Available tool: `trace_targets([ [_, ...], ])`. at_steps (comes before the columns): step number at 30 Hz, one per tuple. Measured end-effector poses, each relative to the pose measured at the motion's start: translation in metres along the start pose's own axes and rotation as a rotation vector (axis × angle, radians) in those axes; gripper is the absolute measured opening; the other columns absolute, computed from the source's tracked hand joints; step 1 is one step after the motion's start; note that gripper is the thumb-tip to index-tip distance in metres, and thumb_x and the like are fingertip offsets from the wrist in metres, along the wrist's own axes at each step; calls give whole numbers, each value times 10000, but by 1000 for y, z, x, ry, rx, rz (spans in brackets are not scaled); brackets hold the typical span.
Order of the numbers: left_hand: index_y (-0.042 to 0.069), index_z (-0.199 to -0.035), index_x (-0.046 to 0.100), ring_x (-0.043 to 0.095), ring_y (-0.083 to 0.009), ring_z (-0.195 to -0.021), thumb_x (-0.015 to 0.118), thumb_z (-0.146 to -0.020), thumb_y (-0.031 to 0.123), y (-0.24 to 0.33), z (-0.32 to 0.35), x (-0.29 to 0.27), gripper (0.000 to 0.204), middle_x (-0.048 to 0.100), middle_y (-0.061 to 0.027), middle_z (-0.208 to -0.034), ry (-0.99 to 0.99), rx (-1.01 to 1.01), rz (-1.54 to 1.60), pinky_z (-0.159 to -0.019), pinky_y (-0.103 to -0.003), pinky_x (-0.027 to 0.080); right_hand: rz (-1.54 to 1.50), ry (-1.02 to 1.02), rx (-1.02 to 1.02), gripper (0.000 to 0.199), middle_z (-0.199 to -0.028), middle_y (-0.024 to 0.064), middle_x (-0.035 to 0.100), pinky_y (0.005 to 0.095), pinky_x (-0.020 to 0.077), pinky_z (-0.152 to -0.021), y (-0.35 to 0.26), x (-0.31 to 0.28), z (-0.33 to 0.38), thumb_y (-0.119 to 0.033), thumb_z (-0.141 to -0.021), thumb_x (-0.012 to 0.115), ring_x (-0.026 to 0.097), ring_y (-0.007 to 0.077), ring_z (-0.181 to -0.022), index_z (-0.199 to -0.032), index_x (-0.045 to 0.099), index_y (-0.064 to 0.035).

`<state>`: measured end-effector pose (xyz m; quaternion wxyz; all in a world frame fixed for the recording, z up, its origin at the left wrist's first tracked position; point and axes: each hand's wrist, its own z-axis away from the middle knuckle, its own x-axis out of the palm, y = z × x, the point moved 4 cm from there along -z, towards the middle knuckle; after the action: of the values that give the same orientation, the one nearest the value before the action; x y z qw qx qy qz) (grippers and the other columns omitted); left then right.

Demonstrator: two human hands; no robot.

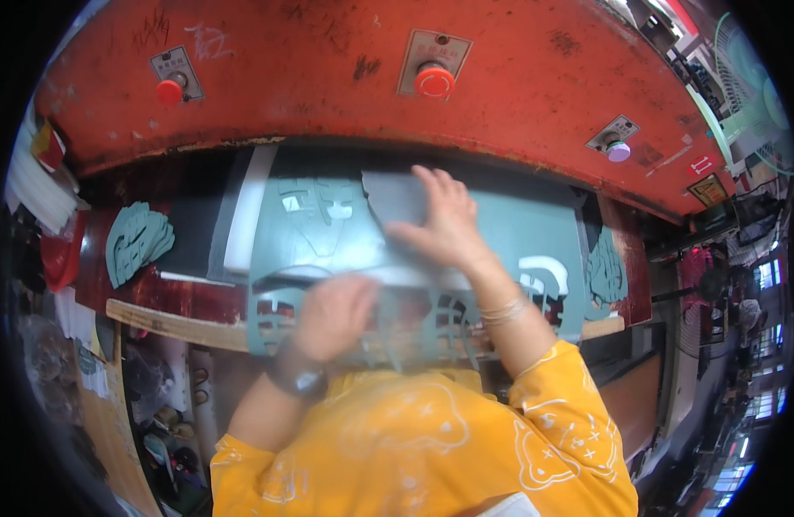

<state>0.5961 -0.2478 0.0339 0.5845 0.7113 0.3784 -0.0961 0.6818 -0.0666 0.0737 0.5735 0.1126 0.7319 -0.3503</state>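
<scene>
A smooth grey-green sheet (pixel 332 233) lies on the machine bed under the red beam. Its near part is cut into openwork shapes and hangs over the front edge. My right hand (pixel 447 217) rests over a darker grey piece (pixel 395 196) on the sheet, fingers stretched and thumb spread; whether it presses down I cannot tell. My left hand (pixel 332 314), with a dark watch on its wrist, is over the sheet's cut near edge. Motion smears its fingers, so any grip is hidden.
The red machine beam (pixel 311 95) spans the far side, carrying red push buttons (pixel 435 82). Stacks of cut green pieces stand at left (pixel 138 243) and right (pixel 604 271). A wooden rail (pixel 173 323) borders the bed; a fan (pixel 746 82) is far right.
</scene>
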Motion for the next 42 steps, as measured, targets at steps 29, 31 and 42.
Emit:
trace_targets([
  [29, 89, -1278, 533, 408, -357, -1288, 599, -850, 141, -22, 25, -6, 437, 480, -165, -1341, 125, -32, -406, -1075, -450, 306, -1246, 315, 157, 581, -1292, 160, 536, 345, 474, -926, 62, -31, 121, -177, -705, 728, 582, 254, -1069, -1250, 581, -38],
  [31, 97, -1258, 550, 403, -384, -1272, 628, -818, 164, -23, 22, -5, 452, 479, -177, -1328, 119, -26, -410, -1056, -474, 316, -683, 351, 119, 546, -1329, 165, 518, 385, 430, -978, 59, -38, 124, -182, -676, 743, 533, 299, -1138, -1200, 629, -81],
  [42, 82, -1235, 566, 390, -390, -1280, 630, -813, 165, -38, -3, -6, 435, 477, -188, -1325, 119, -41, -393, -1060, -482, 308, 134, 314, 197, 471, -1358, 122, 513, 543, 291, -1039, 49, -4, 99, -248, -619, 755, 383, 470, -1234, -1079, 679, -180],
])
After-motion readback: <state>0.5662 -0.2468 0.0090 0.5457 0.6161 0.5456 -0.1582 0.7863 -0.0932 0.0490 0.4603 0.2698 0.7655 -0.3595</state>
